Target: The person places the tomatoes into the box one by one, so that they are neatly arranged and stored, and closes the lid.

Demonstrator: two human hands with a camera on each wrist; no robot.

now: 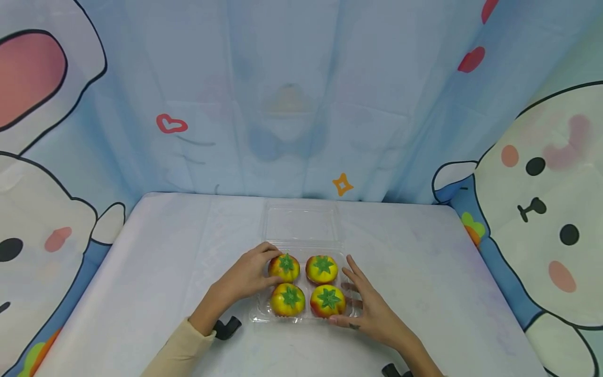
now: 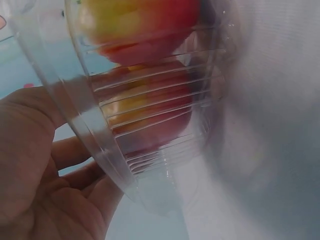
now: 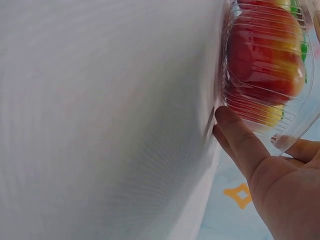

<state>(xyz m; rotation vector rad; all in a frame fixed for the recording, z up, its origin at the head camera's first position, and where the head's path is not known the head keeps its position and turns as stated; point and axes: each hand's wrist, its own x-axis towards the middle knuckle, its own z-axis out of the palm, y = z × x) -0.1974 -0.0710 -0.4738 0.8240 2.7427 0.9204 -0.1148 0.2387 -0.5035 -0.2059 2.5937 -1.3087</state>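
A clear plastic clamshell box (image 1: 301, 318) lies with its lid folded back, holding several round yellow-and-red fruits with green, star-shaped leafy tops. My left hand (image 1: 252, 272) reaches over the box's left side, its fingers and thumb curled round the back left fruit (image 1: 285, 269). Seen through the ribbed wall in the left wrist view, two fruits (image 2: 150, 112) sit side by side, and the wall partly hides my fingers. At the box's right side is my right hand (image 1: 369, 309), fingers spread and fairly straight, thumb near the front right fruit (image 1: 327, 300). Its fingertips (image 3: 230, 117) are right at the wall in the right wrist view.
The transparent lid (image 1: 301, 222) lies toward the back of the white-covered table (image 1: 424, 262). Behind hangs a blue printed curtain (image 1: 282, 104), and cartoon-patterned cloth flanks both sides. Black wrist pieces (image 1: 227, 328) show beside the forearms.
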